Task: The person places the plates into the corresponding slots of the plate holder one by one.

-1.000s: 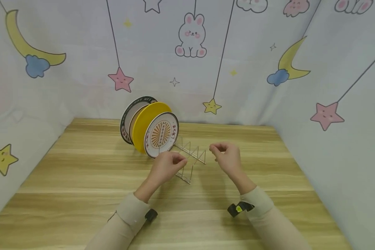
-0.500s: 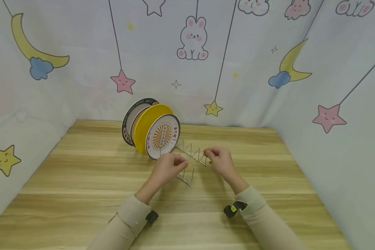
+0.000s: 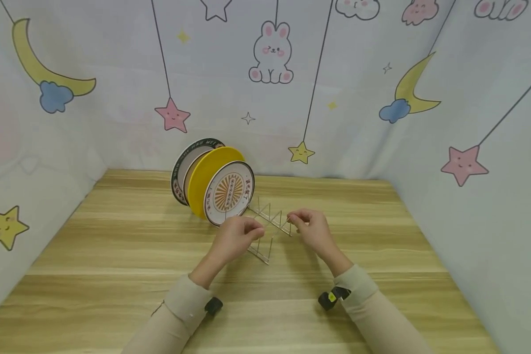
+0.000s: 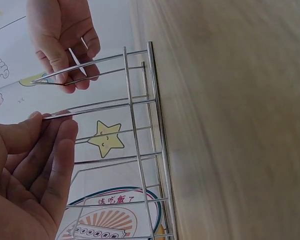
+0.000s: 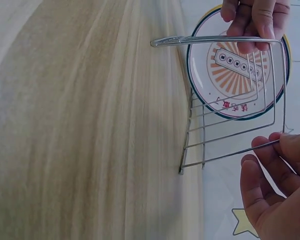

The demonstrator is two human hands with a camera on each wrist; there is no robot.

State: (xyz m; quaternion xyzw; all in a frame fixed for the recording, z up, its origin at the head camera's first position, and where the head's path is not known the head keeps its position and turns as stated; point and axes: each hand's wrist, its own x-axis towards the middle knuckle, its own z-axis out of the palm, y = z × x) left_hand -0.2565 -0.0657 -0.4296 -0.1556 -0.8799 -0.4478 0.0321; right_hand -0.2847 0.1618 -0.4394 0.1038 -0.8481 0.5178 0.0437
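A silver wire dish rack (image 3: 258, 256) stands on the table with several plates upright in its far left part. My left hand (image 3: 234, 238) pinches the top of one of its wire loops between thumb and fingertips. At the rack's near right end, my right hand (image 3: 314, 233) pinches the top corner of the last loop (image 5: 284, 100). The front plate (image 3: 229, 192) is white with an orange sunburst and red characters. Behind it stand a yellow plate (image 3: 199, 182) and a dark-rimmed plate (image 3: 176, 179). My left hand hides part of the rack in the head view.
The rack rests on a wood-grain table (image 3: 336, 314). A white cloth (image 3: 336, 59) printed with stars, moons and a rabbit hangs behind and along both sides. A black wrist camera (image 3: 214, 306) sits at my left cuff, another (image 3: 332, 297) at my right.
My right hand has moved left and a little down, from beside the rack to its end loop, and now pinches it. The left hand keeps its pinch; the plates stay put.
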